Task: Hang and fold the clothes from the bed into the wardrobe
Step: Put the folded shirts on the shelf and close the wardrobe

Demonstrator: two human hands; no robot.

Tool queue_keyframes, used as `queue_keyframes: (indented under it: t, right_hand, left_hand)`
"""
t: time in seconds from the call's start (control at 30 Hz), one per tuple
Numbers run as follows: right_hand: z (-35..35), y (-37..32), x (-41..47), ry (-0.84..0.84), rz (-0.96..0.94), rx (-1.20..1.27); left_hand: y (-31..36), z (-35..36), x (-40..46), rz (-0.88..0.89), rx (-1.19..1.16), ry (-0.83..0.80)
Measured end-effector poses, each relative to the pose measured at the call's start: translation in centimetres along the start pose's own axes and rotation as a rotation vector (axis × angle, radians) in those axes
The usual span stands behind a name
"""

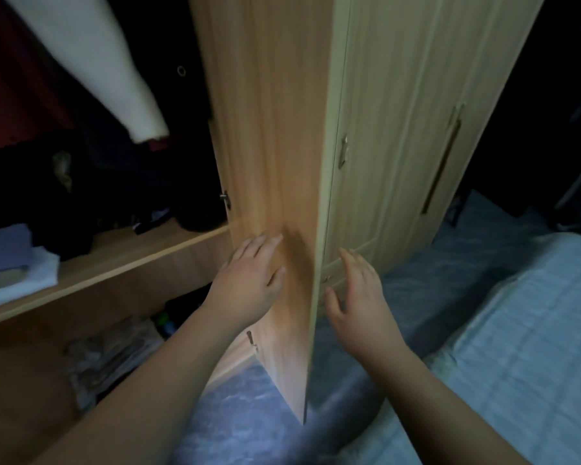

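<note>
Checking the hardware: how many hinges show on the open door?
2. One hinge sits at mid-height beside the shelf; the other is lower, near the left hand's forearm. Others higher up may be hidden.

Smooth matt wood-grain wardrobe door [269,162]

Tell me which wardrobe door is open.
The door between the two hands, swung out edge-on, with the left hand flat on its inner face. The doors to its right are closed.
</note>
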State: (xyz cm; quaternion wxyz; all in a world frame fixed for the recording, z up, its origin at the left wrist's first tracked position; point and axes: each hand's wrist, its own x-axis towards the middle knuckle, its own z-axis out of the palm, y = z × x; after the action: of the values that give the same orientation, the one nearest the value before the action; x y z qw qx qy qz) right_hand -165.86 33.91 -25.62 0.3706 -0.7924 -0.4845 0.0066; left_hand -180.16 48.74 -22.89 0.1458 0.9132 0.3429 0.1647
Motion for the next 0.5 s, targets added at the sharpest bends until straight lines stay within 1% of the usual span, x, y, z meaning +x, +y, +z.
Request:
queue_keyframes:
  t: [0.07,0.2,0.23,0.33,0.4,0.5]
  right_hand:
    - [-0.8,0.1,1.9,-0.030,0.045,0.071]
    - [-0.5,-1.4,6.0,-0.201,0.040,0.147]
    - [0.0,-2.1,6.1,-0.210,0.075,0.203]
    - [2.0,-3.3,4.4,-0.157,0.132,0.364]
    - [3.2,-4.2,2.9,-0.186,0.105,0.407]
    - [5.2,-6.2,1.5,-0.234,0.029,0.406]
  left_hand:
    - [0.6,-0.8,0.3,-0.012,0.000,0.023]
    - [-0.3,-2.4,-0.6,-0.076,0.010,0.076]
    - [-1.0,-2.7,-1.1,-0.092,0.024,0.082]
    - [-3.4,-3.3,-3.2,-0.138,0.046,0.087]
    - [-5.0,-3.8,-4.5,-0.183,0.047,0.095]
    - [-6.9,-4.6,-5.9,-0.228,0.058,0.121]
